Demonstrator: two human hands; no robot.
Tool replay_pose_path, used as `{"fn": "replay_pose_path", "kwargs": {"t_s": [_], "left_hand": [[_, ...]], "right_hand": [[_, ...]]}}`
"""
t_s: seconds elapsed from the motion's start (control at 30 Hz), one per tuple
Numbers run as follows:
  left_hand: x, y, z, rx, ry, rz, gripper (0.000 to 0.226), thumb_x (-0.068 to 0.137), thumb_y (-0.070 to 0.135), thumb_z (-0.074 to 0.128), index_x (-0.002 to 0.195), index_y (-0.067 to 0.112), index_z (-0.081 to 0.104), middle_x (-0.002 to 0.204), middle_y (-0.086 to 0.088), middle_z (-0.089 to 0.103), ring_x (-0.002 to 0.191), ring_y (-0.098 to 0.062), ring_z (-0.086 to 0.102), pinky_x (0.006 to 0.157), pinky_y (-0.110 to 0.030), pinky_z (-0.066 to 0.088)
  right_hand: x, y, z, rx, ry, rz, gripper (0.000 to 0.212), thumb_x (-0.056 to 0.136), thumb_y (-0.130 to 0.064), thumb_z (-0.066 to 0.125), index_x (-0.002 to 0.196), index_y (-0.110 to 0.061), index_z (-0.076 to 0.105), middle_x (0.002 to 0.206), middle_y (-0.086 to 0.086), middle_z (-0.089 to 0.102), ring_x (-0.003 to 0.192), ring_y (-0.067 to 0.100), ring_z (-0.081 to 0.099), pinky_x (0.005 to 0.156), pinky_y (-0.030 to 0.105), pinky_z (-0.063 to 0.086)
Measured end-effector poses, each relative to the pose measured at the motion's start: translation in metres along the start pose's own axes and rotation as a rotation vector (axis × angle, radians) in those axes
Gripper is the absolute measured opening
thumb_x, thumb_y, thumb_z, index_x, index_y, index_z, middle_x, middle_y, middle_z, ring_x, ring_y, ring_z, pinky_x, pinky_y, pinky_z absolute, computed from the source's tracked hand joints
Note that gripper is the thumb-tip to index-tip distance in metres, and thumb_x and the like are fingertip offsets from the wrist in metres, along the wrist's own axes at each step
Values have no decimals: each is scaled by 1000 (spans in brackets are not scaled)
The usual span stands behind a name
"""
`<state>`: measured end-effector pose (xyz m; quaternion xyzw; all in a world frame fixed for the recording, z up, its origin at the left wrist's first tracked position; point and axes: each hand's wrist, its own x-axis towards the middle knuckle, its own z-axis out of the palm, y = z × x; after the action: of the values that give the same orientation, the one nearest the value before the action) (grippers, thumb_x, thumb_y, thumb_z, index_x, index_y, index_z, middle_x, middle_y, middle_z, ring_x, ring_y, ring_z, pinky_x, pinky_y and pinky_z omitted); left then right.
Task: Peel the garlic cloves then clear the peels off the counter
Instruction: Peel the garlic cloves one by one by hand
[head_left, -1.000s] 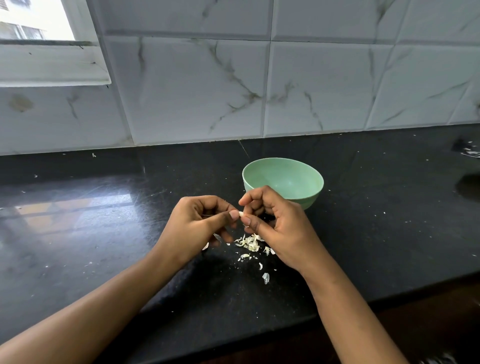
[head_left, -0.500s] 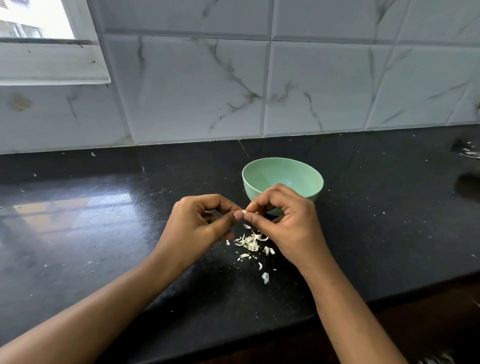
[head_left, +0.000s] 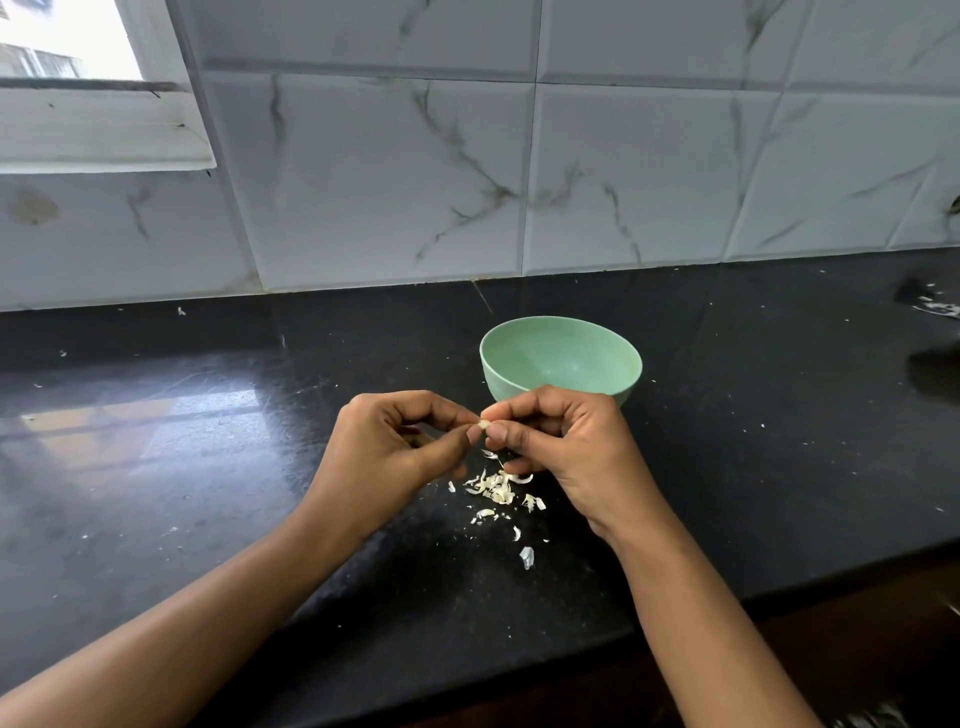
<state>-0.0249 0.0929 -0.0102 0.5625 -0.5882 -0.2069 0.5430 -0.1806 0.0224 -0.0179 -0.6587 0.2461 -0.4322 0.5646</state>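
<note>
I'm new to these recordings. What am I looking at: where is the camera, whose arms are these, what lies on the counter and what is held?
No machine here: a person works with two bare hands. The one picture comes from a wide-angle camera worn on the person's head, looking forward and down, so the arms enter from the bottom edge. The left hand and the right hand meet in the middle, their fingertips pinching a small pale garlic clove between them, above the surface. Under it, on the black counter, lies a loose heap of garlic peels, with stray flakes nearer the camera. Behind the right hand stands a green bowl; what shows of its inside looks empty. Beyond are a tiled wall and a window at upper left.
</note>
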Motion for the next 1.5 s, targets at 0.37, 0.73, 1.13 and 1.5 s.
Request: {"fn": "replay_pose_path", "kwargs": {"t_s": [0.37,0.73,1.13,1.5], "left_hand": [[3,-4,0,-184,-112,-235,10,82,13,67,75,8,72,69,-6,71,53,-17,66,49,-23,51],[6,-3,4,-345,-108,-409,6,82,3,66,77,4,70,66,-8,69,44,-13,60,39,-19,48],[6,-2,2,-351,-89,-372,19,87,1,59,72,7,69,66,-8,67,44,-15,59,40,-21,48],[6,-3,3,-392,-122,-369,12,69,19,69,74,9,72,68,-7,68,45,-13,59,41,-20,49]], "right_hand": [[2,3,2,-174,-44,-100,24,80,0,71,85,-23,74,83,-5,68,75,14,68,58,20,53],[1,4,3,-280,0,-168,32,74,0,77,86,-28,69,75,-3,69,69,8,66,64,21,55],[0,1,3,-242,4,-181,35,74,2,76,88,-22,55,73,-2,69,69,4,68,62,15,50],[-1,1,5,-436,54,-329,39,76,-8,77,89,-35,53,80,-8,65,76,10,65,60,25,55]]}}
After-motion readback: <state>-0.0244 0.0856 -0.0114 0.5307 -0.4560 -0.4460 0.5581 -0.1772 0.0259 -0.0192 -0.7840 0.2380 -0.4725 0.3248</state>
